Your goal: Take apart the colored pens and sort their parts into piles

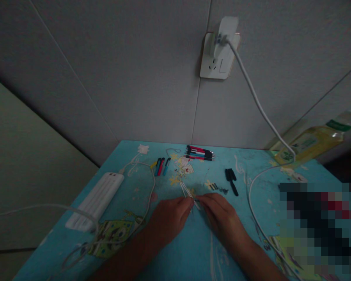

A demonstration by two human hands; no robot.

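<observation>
My left hand (171,214) is closed around a few thin white sticks (186,189) that look like pen refills, their far ends fanning out over the table. Fingertips of my right hand (222,214) pinch close beside it, at the near ends of the sticks; what they grip is too small to make out. Beyond the hands lie several red, blue and black pens (199,153) in a row. Short coloured pen barrels (162,166) are to the left of them. Small dark pieces (214,186) and black pen parts (231,181) rest to the right.
A white power strip (96,201) with a looping cable is on the left. At the right stands a bottle of yellow liquid (312,142), near a white cable (251,88) hanging from the wall socket (219,66). The blue patterned tabletop (175,253) meets the wall; the lower right is pixelated.
</observation>
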